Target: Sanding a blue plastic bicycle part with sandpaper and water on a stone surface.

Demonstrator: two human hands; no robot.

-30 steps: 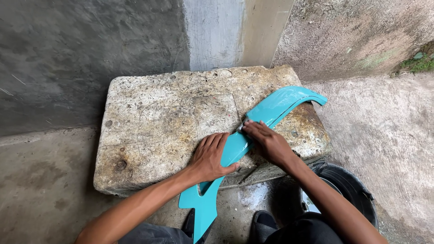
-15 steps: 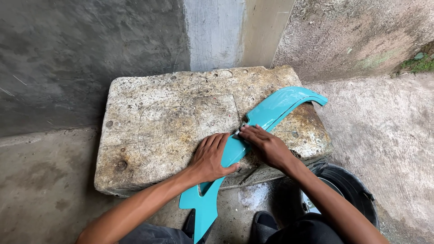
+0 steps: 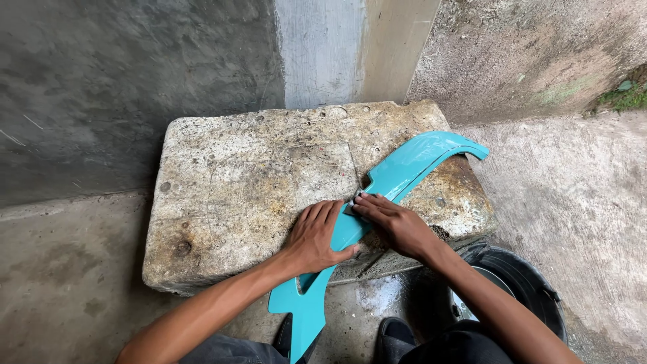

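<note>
On the far left a dark grey plastered wall (image 3: 121, 87) rises above a wet concrete floor (image 3: 60, 269). Next comes a rough, stained stone block (image 3: 256, 175) that serves as the desk, its top pitted and mottled in yellow and brown.

The left hand (image 3: 315, 237) lies flat on the block's near edge, palm down, fingers spread and straight. Its grip is released: it presses on the teal panel (image 3: 397, 176) rather than closing around it. That panel is a long, curved, glossy teal plastic piece. It runs slantwise from the lower middle, where its forked end hangs off the block's front edge over the floor, up to the right, where its hooked tip arches over the block's far right corner.

Just right of the left hand, the right hand (image 3: 397, 226) rests on the same panel, fingers together and pointing left, fingertips (image 3: 360, 200) pressed against the panel's upper edge. Something small and pale shows under those fingertips; what it is cannot be told, nor whether the grip is clenched on it.

Below, between the forearms, a pair of dark sandals (image 3: 394, 335) stands on the wet floor. Further right a black bucket (image 3: 522, 283) sits beside the block, partly hidden by the right forearm. Beyond it pale, dry concrete ground (image 3: 579, 202) stretches to the right edge, with a patch of green growth (image 3: 623, 98) at the top corner.
</note>
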